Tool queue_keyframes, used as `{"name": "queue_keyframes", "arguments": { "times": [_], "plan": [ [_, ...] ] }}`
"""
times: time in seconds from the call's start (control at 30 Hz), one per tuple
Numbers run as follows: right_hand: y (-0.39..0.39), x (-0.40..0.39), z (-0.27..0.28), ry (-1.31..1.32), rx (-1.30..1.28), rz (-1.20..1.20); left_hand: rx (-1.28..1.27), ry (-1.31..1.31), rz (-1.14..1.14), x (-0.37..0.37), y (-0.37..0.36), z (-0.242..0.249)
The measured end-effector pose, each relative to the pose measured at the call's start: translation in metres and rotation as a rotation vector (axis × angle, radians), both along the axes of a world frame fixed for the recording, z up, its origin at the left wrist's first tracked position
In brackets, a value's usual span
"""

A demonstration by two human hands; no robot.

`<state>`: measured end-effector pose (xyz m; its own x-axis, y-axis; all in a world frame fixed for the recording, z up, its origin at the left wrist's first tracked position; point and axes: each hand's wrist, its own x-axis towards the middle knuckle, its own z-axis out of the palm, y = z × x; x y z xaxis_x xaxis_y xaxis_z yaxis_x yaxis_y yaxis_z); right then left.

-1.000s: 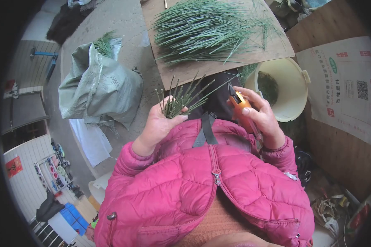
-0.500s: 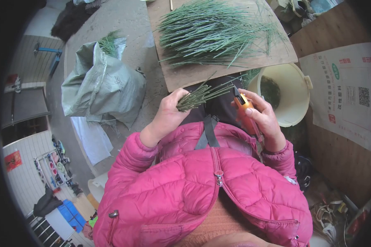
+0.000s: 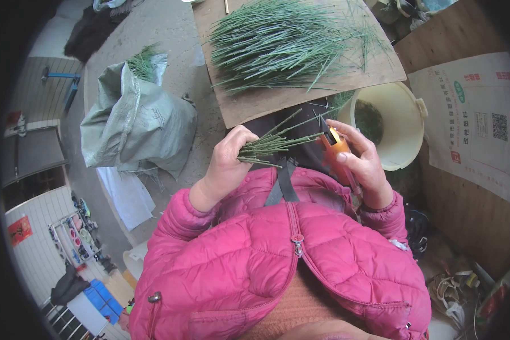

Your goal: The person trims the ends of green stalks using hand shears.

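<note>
My left hand (image 3: 225, 157) is closed around a small bunch of thin green stems (image 3: 269, 146), whose loose ends fan out to the right. In my right hand (image 3: 365, 161) is a pair of pruning shears (image 3: 340, 150) with orange and yellow handles and dark blades pointing up. The blade tips are right beside the outer ends of the stems. Beyond both hands, a large heap of similar green stems (image 3: 277, 45) lies on a wooden board (image 3: 238, 107).
A cream bucket (image 3: 412, 133) with green bits inside stands right of the board. On the left, a pale green woven sack (image 3: 147, 127) holds more greenery. A wooden panel with a printed sheet (image 3: 473, 124) rises at the right.
The bunch in my left hand has spread wider, with stems fanned lower and reaching toward the shears. My left hand has shifted slightly left and down. The shears stay in my right hand.
</note>
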<state>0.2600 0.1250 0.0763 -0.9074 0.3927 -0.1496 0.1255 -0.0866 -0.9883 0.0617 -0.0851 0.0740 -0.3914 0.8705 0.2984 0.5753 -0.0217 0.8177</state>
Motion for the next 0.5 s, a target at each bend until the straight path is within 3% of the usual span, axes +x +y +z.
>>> {"name": "queue_keyframes", "arguments": {
  "times": [0.2, 0.3, 0.37, 0.5],
  "plan": [
    [0.003, 0.002, -0.021, 0.015, -0.057, -0.008, -0.077, 0.071, 0.045, -0.008, 0.004, -0.009],
    [-0.002, -0.003, -0.016, 0.009, -0.247, -0.071, -0.042, 0.362, 0.103, -0.028, 0.018, -0.034],
    [-0.004, -0.006, -0.014, -0.006, -0.274, -0.091, 0.037, 0.697, 0.164, -0.041, 0.039, -0.046],
    [-0.007, -0.009, -0.009, -0.059, -0.288, -0.1, 0.144, 1.008, 0.24, -0.065, 0.076, -0.073]
  ]
}}
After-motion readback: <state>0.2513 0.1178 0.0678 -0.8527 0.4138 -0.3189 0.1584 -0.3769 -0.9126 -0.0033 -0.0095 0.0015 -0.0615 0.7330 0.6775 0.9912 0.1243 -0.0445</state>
